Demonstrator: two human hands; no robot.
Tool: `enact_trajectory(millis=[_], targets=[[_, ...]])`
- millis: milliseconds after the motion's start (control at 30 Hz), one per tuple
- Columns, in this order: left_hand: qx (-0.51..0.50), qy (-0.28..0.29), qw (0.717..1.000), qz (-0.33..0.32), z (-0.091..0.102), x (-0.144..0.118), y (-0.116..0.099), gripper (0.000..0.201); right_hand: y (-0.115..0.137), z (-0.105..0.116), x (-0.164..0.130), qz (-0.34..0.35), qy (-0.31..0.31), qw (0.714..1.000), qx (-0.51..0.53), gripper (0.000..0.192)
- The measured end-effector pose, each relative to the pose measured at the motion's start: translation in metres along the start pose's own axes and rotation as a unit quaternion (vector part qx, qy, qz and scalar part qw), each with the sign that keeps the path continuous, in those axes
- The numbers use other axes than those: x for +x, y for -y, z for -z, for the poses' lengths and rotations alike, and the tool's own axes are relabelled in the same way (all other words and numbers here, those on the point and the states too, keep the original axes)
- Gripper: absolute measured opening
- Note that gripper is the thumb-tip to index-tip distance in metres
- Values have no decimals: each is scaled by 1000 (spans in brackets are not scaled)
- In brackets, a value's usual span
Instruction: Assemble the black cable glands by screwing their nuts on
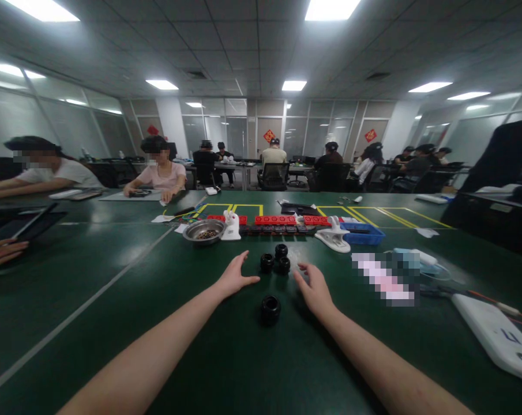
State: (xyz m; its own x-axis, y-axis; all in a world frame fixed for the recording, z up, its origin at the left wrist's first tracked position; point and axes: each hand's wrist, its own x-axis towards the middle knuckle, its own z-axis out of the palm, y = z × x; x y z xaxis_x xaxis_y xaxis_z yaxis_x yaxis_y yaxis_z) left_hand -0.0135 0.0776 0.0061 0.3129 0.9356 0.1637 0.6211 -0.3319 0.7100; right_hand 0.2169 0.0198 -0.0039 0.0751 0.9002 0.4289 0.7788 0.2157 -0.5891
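Note:
Three small black wheel-like rings (267,263) stand in a tight cluster on the green table (169,346), and a larger-looking black ring (270,310) sits nearer to me. My left hand (235,275) is just left of the cluster, thumb and fingers apart, holding nothing. On the other side, my right hand (315,286) is also open, its fingers pointing toward the cluster with a gap between. Beside the right fingertips lies a crumpled clear piece (294,259), perhaps plastic, partly hidden by the hand.
Beyond the rings are a metal bowl (205,231) of small parts, a white figure-like stand (231,226), red blocks in a row (275,221), a white clamp (335,235) and a blue tray (362,233). A white device (494,334) with cables lies right. Other people sit around.

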Motion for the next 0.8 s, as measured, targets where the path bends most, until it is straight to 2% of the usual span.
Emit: enact_trajectory(millis=[100, 200, 267, 367, 467, 533, 667, 733, 800], targets=[[-1, -1, 1000, 0, 14, -37, -1, 70, 17, 16, -22, 45, 32, 998, 30, 27], [51, 100, 992, -57, 13, -66, -12, 69, 48, 22, -37, 88, 96, 990, 51, 28], [93, 106, 987, -79, 4, -75, -23, 75, 67, 20, -42, 91, 119, 988, 35, 36], [122, 87, 986, -79, -11, -77, -37, 51, 82, 13, -44, 61, 130, 989, -26, 49], [127, 85, 985, -84, -17, -75, -44, 32, 82, 9, -45, 60, 161, 984, -51, 37], [120, 92, 984, -95, -17, -75, -43, 29, 80, 10, -46, 82, 182, 979, -29, 33], [115, 107, 980, -119, -15, -77, -39, 33, 81, 14, -51, 121, 196, 973, 15, 46], [119, 107, 980, -122, -16, -78, -39, 34, 83, 15, -54, 118, 179, 977, 14, 48], [120, 105, 979, -127, -16, -79, -40, 36, 84, 14, -57, 97, 172, 980, 15, 41]])
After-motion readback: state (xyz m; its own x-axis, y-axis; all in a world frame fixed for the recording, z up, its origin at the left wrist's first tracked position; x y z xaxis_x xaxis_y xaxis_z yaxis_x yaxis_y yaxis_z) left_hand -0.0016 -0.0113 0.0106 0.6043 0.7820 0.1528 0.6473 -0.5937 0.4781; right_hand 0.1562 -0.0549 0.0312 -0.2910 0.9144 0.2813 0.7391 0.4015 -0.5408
